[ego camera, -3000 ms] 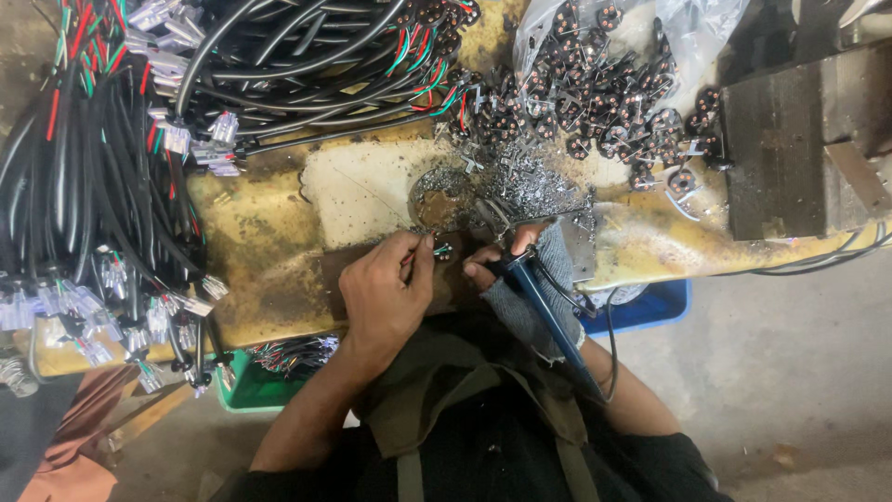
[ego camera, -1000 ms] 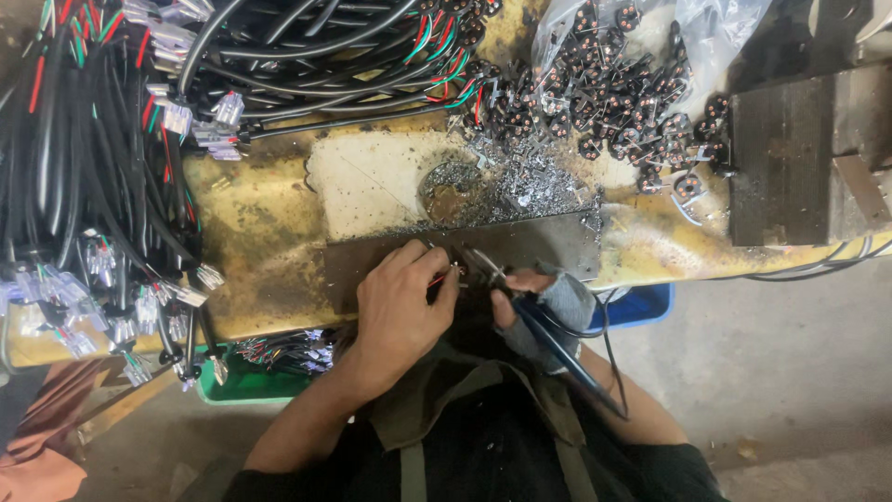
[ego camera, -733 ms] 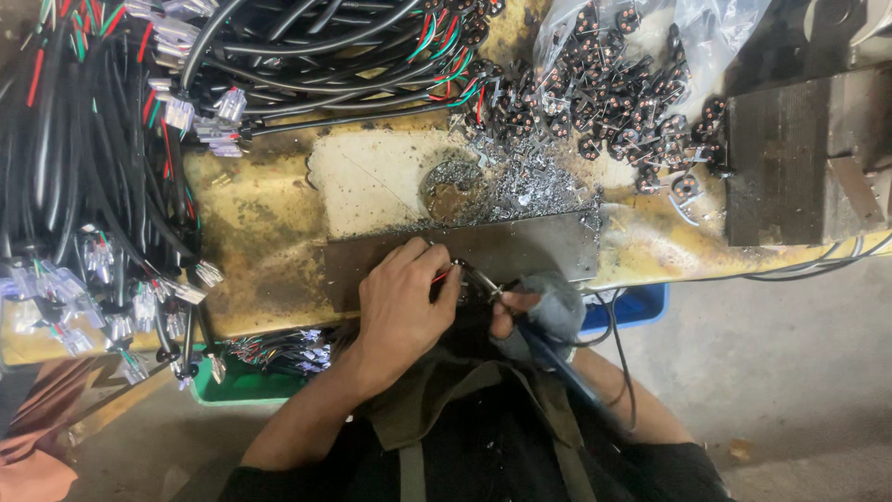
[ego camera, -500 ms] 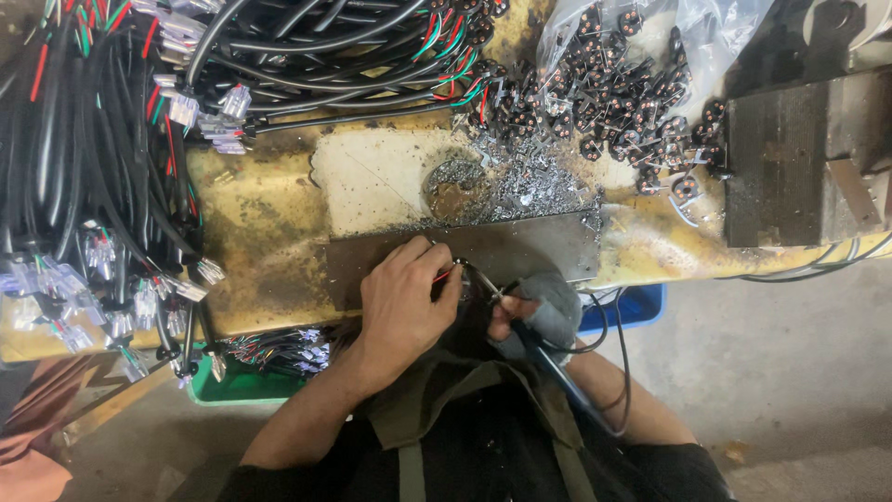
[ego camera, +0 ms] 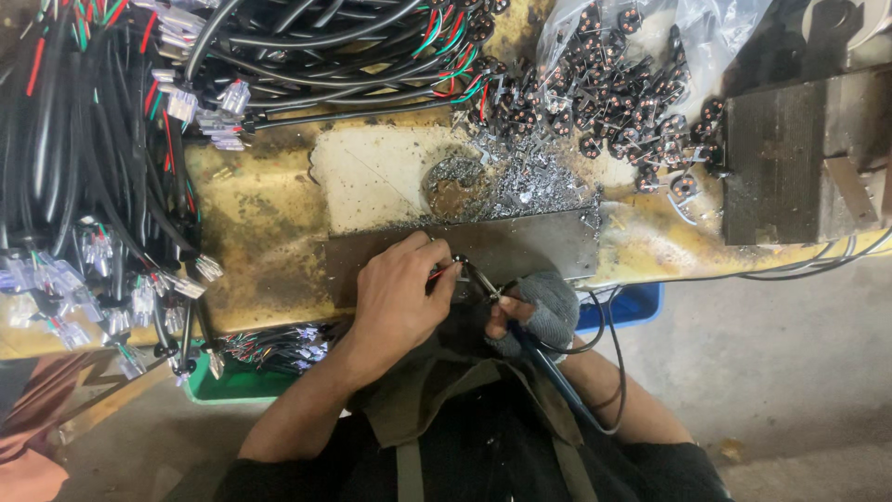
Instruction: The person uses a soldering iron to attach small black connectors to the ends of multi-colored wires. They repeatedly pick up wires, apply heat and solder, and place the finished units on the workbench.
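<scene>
At the tabletop's (ego camera: 269, 232) near edge, your left hand (ego camera: 400, 297) pinches the wire end (ego camera: 444, 270) steady while your gloved right hand (ego camera: 534, 311) grips the soldering iron (ego camera: 544, 363).

Bundles of black cables with clear plastic plugs (ego camera: 111, 186) crowd the left. A clear plastic bag of small black round connectors (ego camera: 623, 84) lies far right, with silvery metal scraps (ego camera: 534, 181) near it. A blue plastic bin (ego camera: 623, 311) sits below the bench edge.

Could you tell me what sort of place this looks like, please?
Probably a small wiring assembly workshop: black cable bundles, a bag of small round connectors and metal scraps on a stained yellow bench.
</scene>
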`<state>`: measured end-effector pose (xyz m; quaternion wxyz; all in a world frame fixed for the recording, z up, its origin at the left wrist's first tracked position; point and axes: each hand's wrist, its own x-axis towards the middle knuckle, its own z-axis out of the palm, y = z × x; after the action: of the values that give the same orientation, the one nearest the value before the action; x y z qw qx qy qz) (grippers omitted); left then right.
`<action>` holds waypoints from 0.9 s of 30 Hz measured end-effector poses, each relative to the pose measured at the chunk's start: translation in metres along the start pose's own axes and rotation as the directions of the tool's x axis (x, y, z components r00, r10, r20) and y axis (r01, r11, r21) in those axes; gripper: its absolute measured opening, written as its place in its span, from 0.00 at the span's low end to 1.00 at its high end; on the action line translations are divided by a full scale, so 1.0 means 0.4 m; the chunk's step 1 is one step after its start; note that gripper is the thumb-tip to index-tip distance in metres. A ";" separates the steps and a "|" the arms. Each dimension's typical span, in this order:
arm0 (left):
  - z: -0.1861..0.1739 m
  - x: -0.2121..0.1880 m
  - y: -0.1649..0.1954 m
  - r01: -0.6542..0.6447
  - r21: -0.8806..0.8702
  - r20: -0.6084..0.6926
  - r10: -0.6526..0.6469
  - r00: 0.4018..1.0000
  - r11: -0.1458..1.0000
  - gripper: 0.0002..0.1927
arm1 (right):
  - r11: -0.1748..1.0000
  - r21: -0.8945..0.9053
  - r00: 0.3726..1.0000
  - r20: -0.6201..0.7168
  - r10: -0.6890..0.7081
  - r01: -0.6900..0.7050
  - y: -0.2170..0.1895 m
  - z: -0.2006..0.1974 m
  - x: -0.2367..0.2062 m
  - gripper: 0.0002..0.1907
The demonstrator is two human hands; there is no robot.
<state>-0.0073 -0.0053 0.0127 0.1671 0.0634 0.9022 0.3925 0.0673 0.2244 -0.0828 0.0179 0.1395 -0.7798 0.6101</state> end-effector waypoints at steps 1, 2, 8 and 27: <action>0.001 -0.001 0.002 0.006 0.002 -0.006 -0.006 1.000 1.000 0.08 | 0.861 -0.278 0.901 0.042 -0.433 0.427 -0.004 0.005 0.007 0.11; 0.002 -0.001 0.005 0.011 0.004 -0.012 -0.011 1.000 1.000 0.08 | 0.903 -0.276 0.936 -0.028 -0.351 0.330 -0.010 0.009 0.013 0.11; 0.006 -0.004 0.010 -0.018 0.026 -0.054 0.020 0.998 0.999 0.09 | 0.933 -0.136 0.930 -0.114 -0.348 0.333 -0.035 0.017 0.055 0.11; 0.004 -0.002 0.008 -0.011 0.022 -0.020 0.012 1.000 1.000 0.08 | 0.981 -0.135 0.977 -0.140 -0.157 0.139 0.007 0.015 0.002 0.11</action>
<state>-0.0060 -0.0021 0.0143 0.1552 0.0664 0.9077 0.3843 0.0668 0.2193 -0.0867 0.1308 0.1494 -0.8002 0.5659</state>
